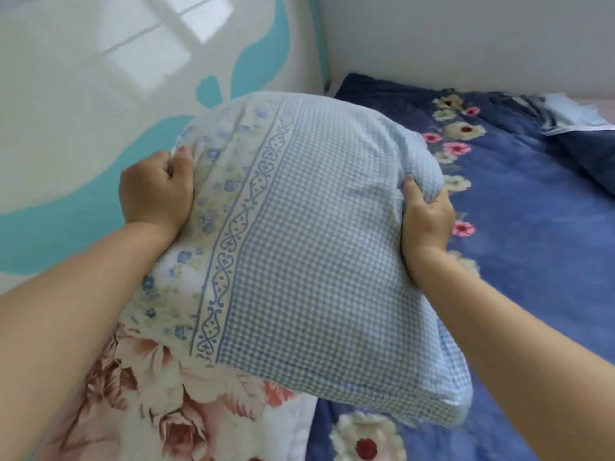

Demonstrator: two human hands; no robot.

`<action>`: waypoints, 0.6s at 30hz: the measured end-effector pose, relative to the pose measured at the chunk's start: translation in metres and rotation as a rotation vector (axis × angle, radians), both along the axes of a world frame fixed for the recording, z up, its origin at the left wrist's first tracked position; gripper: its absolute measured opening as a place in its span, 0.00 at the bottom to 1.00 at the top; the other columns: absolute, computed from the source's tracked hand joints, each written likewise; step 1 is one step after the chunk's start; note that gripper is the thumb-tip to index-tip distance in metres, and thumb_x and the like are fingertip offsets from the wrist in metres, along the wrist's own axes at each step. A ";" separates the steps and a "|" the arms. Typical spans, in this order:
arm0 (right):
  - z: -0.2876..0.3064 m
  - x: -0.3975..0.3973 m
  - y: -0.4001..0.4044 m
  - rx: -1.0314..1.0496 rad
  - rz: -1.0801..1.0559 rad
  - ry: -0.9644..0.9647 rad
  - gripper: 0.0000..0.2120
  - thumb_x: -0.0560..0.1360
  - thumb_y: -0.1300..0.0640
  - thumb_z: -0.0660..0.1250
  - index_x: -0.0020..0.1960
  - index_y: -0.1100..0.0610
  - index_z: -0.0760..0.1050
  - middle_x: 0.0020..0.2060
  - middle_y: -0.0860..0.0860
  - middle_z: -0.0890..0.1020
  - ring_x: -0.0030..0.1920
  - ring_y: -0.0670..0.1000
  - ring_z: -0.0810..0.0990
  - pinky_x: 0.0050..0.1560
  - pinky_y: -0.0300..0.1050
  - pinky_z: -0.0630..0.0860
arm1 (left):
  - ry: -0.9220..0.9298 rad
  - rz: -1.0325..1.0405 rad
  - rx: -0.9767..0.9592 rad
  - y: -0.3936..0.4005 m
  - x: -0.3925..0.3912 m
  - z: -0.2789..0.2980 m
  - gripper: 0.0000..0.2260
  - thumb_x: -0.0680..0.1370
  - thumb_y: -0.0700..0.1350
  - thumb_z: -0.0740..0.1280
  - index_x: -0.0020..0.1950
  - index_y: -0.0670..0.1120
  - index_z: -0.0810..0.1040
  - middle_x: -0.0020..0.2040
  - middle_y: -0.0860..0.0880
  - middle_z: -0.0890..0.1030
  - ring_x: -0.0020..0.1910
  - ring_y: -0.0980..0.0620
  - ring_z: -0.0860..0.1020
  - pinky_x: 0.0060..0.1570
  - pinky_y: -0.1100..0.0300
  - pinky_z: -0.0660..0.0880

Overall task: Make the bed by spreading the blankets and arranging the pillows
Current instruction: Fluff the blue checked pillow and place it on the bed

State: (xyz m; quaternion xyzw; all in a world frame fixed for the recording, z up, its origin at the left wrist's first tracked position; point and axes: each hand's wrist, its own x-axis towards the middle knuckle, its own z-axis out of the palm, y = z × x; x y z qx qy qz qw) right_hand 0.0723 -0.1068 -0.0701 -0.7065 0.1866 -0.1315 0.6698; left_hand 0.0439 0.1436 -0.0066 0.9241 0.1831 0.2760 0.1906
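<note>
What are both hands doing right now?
Left hand: closed, gripping the blue checked pillow at its floral end.
Right hand: closed, gripping the pillow's opposite end.

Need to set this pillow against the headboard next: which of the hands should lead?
Probably left. The left hand grips the checked pillow at the edge nearest the headboard; the right hand grips the far side, over the blue floral blanket.
</note>
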 end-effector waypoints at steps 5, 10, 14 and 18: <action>-0.096 0.002 0.046 -0.110 0.593 0.472 0.44 0.69 0.38 0.67 0.76 0.55 0.51 0.75 0.53 0.61 0.73 0.54 0.61 0.71 0.45 0.61 | 0.808 -0.040 -0.214 0.069 0.013 -0.077 0.38 0.69 0.65 0.64 0.69 0.39 0.68 0.69 0.37 0.72 0.67 0.40 0.71 0.65 0.53 0.66; -0.134 -0.013 0.056 0.005 0.620 0.670 0.46 0.71 0.44 0.68 0.76 0.46 0.39 0.77 0.50 0.51 0.75 0.55 0.55 0.74 0.52 0.57 | 1.258 -0.085 -0.637 0.101 0.025 -0.086 0.44 0.54 0.67 0.75 0.67 0.54 0.68 0.64 0.51 0.75 0.64 0.48 0.73 0.63 0.52 0.67; -0.120 -0.011 0.080 0.162 0.414 0.609 0.45 0.66 0.58 0.76 0.74 0.51 0.52 0.71 0.52 0.66 0.67 0.57 0.69 0.67 0.54 0.69 | 1.149 -0.129 -0.771 0.100 0.045 -0.100 0.43 0.36 0.48 0.82 0.50 0.49 0.78 0.38 0.50 0.83 0.36 0.53 0.80 0.40 0.61 0.75; -0.070 0.037 0.102 -0.209 0.298 0.461 0.35 0.65 0.62 0.72 0.68 0.52 0.62 0.59 0.54 0.74 0.51 0.55 0.74 0.52 0.49 0.73 | 0.944 0.067 -0.688 0.080 0.077 -0.079 0.05 0.66 0.33 0.69 0.36 0.36 0.73 0.34 0.42 0.72 0.31 0.46 0.69 0.32 0.63 0.66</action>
